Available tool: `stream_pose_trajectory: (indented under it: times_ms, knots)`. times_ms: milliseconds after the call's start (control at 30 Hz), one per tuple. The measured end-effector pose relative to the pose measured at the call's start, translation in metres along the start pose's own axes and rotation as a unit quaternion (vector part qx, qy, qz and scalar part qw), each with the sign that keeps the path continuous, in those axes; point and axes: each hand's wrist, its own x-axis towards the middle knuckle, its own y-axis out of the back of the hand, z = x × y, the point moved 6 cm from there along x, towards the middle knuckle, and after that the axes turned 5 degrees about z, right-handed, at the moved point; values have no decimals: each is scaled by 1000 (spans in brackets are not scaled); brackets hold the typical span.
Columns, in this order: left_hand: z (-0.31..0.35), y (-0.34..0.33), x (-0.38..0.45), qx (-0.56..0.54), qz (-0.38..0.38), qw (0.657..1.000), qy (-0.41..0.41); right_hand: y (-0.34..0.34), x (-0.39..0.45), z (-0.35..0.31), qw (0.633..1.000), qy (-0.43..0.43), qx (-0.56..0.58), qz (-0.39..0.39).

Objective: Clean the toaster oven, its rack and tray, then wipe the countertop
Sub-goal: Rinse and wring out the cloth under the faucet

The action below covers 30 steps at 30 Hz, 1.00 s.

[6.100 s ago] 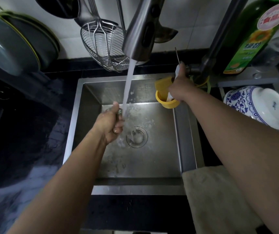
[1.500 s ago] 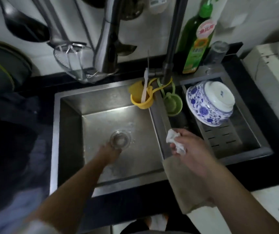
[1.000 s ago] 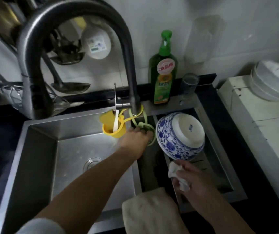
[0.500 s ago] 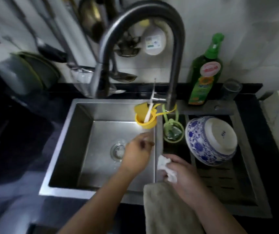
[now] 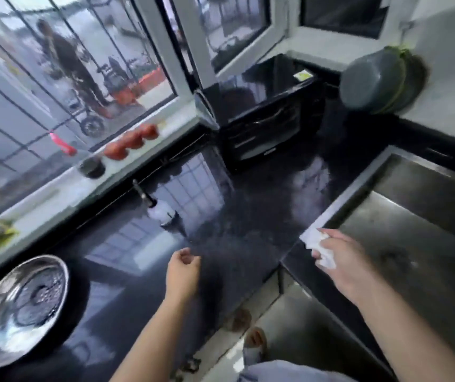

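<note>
Now that the view has swung from the sink (image 5: 424, 227) to the dark table (image 5: 248, 230), wiping seems next — the right hand (image 5: 342, 260) grips a crumpled white cloth (image 5: 318, 248), the left hand (image 5: 183, 271) hangs loosely curled, empty. The black toaster oven (image 5: 267, 117) sits far, closed and glossy.

Black countertop (image 5: 248, 216) — toaster oven (image 5: 264, 128), seemingly colander (image 5: 19, 307).
</note>
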Motion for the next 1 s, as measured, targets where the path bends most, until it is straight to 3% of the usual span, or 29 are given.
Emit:
stream_pose_trajectory:
  times_ms: [167,267,400,567,667,767,833,1000]
  knots:
    - [21,45,118,-31,56,998,-4,-85,3,25,999,-17,-44,1]
    - [23,48,179,-29,56,998,8,-99,7,34,997,-29,-66,12]
    - [50,35,189,-63,6,997,-53,-94,15,31,996,-26,-69,57]
    - [76,7,138,-78,-28,992,-90,-65,14,29,995,-32,-16,98]
    - [113,-52,64,-66,-156,977,-133,-23,8,26,990,-28,26,137]
    - [141,-124,-24,-34,-317,930,-184,40,-3,26,981,-24,48,186]
    - [154,-174,-68,-2,-386,896,-219,94,-12,23,973,-16,64,221]
    - [190,-269,-162,31,-463,856,-229,256,-3,-39,942,60,-7,330]
